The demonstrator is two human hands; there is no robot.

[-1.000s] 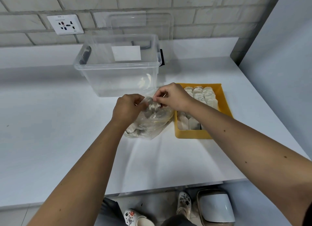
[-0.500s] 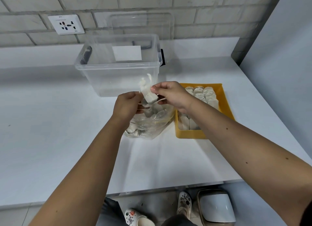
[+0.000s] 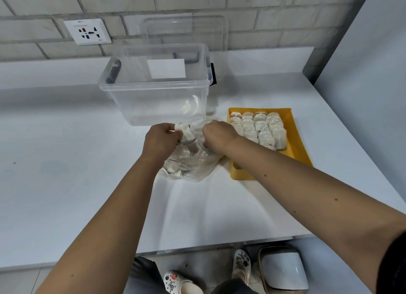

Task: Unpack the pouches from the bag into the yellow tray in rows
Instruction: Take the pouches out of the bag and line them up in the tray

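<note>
At a white worktop [image 3: 66, 162], a person's hands meet over a clear plastic bag [image 3: 193, 164] lying at the centre of the frame, just left of the yellow tray [image 3: 295, 137]; the left hand [image 3: 161, 140] pinches a pale pouch [image 3: 186, 133] between thumb and curled fingers at the bag's open mouth; the right hand [image 3: 219, 135] is curled knuckles-up at the same opening, though whether its fingers grip plastic or a pouch inside cannot be told. More pouches show through the bag's crumpled film; in the tray, right of centre, packed pouches [image 3: 259, 129] stand overlapping in four neat rows, the near end hidden behind the right forearm. A clear storage bin [image 3: 153, 96] sits just behind the hands, its lid [image 3: 186, 30] leaning on the brick wall; a wall socket [image 3: 87, 31] is at upper left.
</note>
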